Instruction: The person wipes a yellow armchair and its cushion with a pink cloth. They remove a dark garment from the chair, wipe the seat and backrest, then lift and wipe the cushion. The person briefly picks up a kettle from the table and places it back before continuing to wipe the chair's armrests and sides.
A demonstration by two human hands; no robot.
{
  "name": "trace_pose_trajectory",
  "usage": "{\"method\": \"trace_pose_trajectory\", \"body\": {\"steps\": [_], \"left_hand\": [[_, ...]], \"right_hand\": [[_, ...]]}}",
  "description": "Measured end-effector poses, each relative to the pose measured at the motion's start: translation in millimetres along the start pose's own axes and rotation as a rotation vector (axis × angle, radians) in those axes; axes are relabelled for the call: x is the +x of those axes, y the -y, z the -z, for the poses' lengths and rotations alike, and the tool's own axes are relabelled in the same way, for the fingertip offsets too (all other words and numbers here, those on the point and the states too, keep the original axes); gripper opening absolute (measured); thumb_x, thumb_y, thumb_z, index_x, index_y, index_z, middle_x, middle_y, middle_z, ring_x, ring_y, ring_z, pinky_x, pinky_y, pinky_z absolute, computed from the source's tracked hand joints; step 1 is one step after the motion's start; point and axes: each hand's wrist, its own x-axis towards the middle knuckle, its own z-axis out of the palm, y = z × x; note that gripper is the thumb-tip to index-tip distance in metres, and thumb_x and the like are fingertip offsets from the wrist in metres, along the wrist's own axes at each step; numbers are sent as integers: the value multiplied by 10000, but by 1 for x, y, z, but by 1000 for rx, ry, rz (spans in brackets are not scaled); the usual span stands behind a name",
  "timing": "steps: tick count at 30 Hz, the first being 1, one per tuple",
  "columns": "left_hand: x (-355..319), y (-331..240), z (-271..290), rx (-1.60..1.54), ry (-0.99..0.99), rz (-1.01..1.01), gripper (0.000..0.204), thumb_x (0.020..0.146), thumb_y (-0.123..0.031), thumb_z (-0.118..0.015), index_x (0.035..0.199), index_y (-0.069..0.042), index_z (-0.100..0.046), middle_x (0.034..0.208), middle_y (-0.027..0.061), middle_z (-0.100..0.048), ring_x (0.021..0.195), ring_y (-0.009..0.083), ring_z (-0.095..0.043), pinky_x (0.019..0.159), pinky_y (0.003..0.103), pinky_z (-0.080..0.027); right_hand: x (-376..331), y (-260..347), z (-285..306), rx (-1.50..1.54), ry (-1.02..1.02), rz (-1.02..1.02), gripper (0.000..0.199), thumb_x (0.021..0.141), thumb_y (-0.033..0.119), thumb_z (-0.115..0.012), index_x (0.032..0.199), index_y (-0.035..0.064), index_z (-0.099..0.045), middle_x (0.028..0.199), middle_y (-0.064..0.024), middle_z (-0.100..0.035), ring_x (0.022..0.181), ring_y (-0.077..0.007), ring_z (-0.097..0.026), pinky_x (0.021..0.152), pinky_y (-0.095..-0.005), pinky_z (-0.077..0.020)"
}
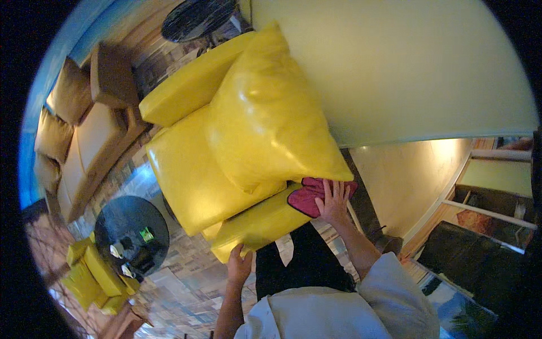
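A yellow glossy armchair (183, 172) stands before me, with a large yellow cushion (268, 107) leaning against its back. On the rear part of its near armrest (265, 217) lies a dark pink cloth (307, 199) with a dark edge. My right hand (334, 202) rests on this cloth, fingers stretched out over it, close beneath the cushion's lower corner. By the front end of the same armrest is my left hand (240, 264), holding nothing, thumb and fingers apart. Whether it touches the armrest I cannot tell.
A round dark table (132, 226) with small items and another yellow armchair (93, 277) stand at the left. Farther off are a tan sofa (90, 147) and a dark round table (197, 20). A pale wall (418, 68) rises behind the armchair; dark furniture (468, 265) is at right.
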Motion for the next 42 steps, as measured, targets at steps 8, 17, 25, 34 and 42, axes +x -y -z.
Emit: {"method": "trace_pose_trajectory", "body": {"steps": [8,17,25,34,42], "left_hand": [[112,-250,-9,297,-225,-705,628,911,-155,-719,1463,3,-464,1541,269,-437,1429,498,-389,1191,554,-324],[158,-418,-76,854,15,-751,835,817,-509,-755,1482,-69,-509,1627,205,-351,1539,500,-179,1213,719,-59],[142,-386,-29,903,-95,-654,552,757,-475,-779,1162,-100,-754,1624,184,-358,1539,503,-184,1187,754,-64],[123,-303,61,629,-404,-521,937,798,-404,-780,1559,-64,-351,1632,301,-268,1526,521,-205,1213,661,-206],[129,-246,114,468,-427,-409,987,837,-480,-745,1589,-16,-304,1641,327,-232,1516,522,-244,1215,613,-240]], "right_hand": [[94,-3,4,229,-113,-34,724,958,359,-601,1569,50,-367,1574,-241,-352,1454,-493,-319,1146,-684,-280],[215,12,27,417,131,-102,489,993,276,-589,1433,80,-507,1360,-246,-571,1176,-439,-608,951,-478,-549],[150,9,68,716,122,-254,696,861,285,-750,1447,34,-471,1303,-234,-632,1205,-430,-606,1024,-495,-494],[159,15,20,256,69,-201,931,891,315,-770,1591,-5,-248,1508,-255,-425,1349,-439,-459,1044,-577,-450],[381,101,14,176,-187,-18,879,899,406,-754,1557,16,-321,1424,-271,-502,1170,-448,-600,893,-563,-552]]}}
